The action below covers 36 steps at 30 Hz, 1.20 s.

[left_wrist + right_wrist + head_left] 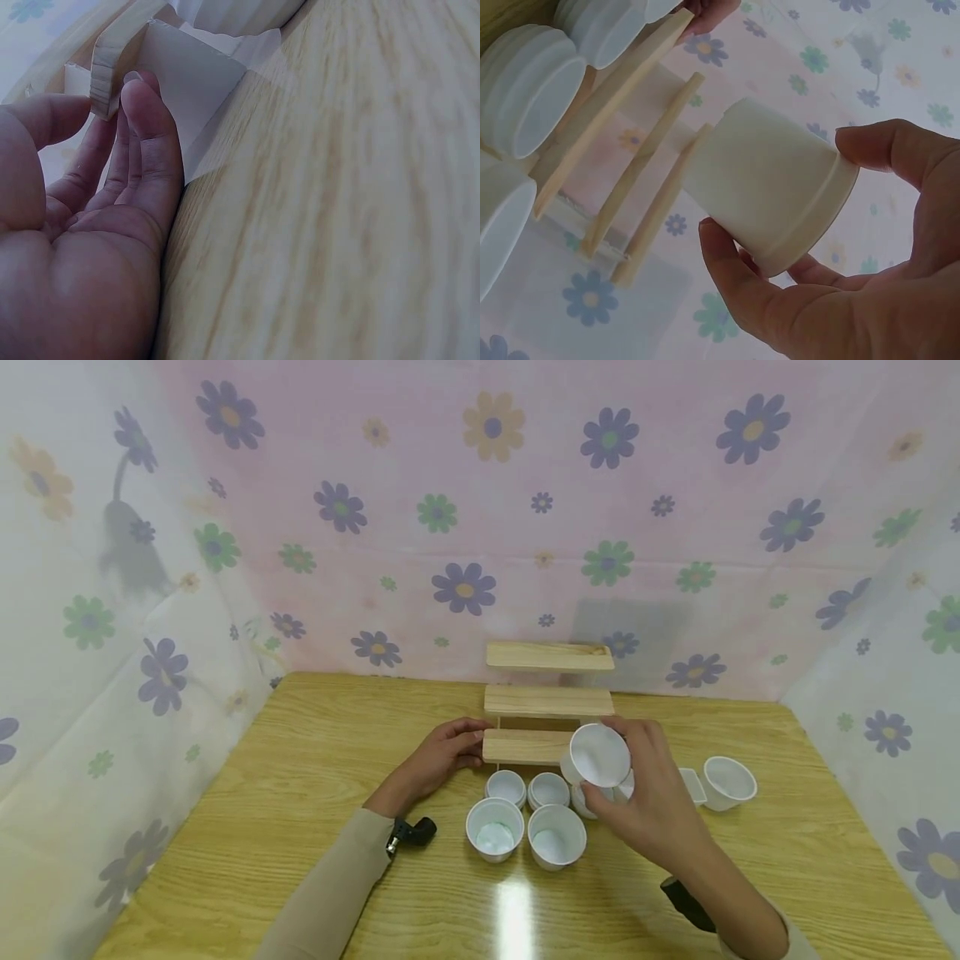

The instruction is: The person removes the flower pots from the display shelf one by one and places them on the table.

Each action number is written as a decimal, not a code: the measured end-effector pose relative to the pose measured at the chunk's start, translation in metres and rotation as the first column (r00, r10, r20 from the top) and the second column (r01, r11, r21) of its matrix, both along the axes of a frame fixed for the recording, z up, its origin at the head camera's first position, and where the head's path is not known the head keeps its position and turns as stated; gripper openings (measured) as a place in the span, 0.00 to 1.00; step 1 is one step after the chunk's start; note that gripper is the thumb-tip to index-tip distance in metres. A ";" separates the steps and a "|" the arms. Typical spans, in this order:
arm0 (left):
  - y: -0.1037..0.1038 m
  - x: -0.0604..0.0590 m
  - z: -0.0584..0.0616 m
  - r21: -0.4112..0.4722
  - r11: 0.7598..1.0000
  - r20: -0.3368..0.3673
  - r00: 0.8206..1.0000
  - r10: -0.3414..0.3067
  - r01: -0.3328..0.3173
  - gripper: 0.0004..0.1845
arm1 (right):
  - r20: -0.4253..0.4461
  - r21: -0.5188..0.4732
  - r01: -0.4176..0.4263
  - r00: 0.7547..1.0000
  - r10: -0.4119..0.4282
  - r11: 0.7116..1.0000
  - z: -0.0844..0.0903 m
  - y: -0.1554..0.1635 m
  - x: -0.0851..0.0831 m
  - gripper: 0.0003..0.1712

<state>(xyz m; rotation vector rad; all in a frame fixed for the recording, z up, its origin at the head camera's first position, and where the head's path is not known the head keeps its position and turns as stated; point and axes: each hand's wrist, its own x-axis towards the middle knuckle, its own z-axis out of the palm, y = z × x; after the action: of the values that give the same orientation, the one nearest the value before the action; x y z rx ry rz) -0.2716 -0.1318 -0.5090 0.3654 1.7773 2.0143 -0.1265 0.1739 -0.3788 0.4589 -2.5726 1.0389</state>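
Note:
My right hand (660, 802) pinches a white plastic cup (600, 756) by its rim, thumb on one side and fingers on the other, raised in front of a small three-step wooden shelf (525, 747). In the right wrist view the cup (769, 187) is tilted, its outer wall in sight. At the shelf's left end, my left hand (446, 752) holds the lowest plank (112, 67) between thumb and fingers, its edge resting on the table. Two white cups (495, 831) stand before the shelf, with smaller white ribbed cups (506, 787) right behind them.
To the right stands another white cup (729, 782) beside a white square-edged container (692, 785), partly hidden by my right hand. The wood-grain table (352, 718) meets a flowered cloth (390, 527) behind and at both sides.

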 end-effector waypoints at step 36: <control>0.000 0.000 -0.001 0.006 1.000 0.001 1.000 -0.001 0.001 0.20 | 0.110 0.181 0.005 0.994 -0.025 0.983 -0.022 0.034 0.037 0.45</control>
<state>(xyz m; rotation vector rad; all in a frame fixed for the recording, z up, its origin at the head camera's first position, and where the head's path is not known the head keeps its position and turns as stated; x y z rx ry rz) -0.2716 -0.1314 -0.5102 0.3666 1.7702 2.0194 -0.0894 0.2079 -0.4010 0.4366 -2.7798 0.8517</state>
